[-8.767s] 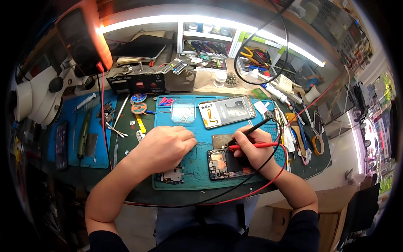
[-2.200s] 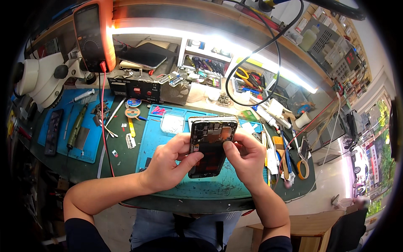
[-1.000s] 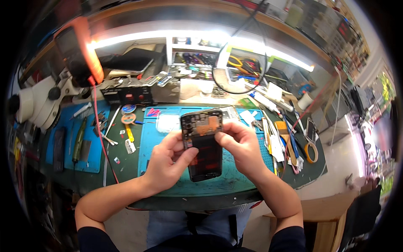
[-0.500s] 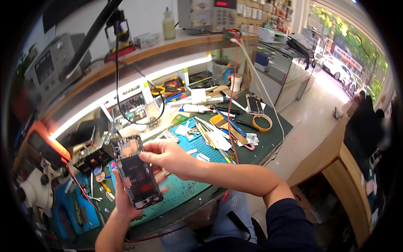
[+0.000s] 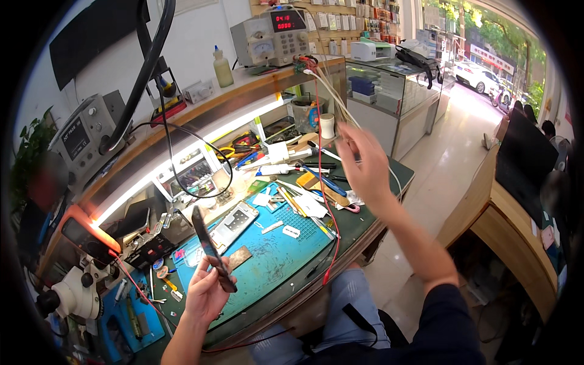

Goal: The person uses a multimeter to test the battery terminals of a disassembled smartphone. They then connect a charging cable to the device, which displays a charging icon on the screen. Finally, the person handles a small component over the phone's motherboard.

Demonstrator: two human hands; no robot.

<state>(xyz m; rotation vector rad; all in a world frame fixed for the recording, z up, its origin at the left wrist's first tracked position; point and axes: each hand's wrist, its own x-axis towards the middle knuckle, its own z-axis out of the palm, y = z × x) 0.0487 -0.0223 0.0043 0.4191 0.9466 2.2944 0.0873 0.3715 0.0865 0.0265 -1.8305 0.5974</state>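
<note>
- Gripping a slim dark phone (image 5: 208,243) around its near end in the left hand (image 5: 205,291), tilted edge-on above the left part of the blue mat (image 5: 274,255).
- Probably light, stiff, slippery and fragile across the faces; best taken by the long edges.
- With the right hand (image 5: 364,165) up at right near pale cables (image 5: 331,91), too blurred to tell whether closed on anything.
</note>
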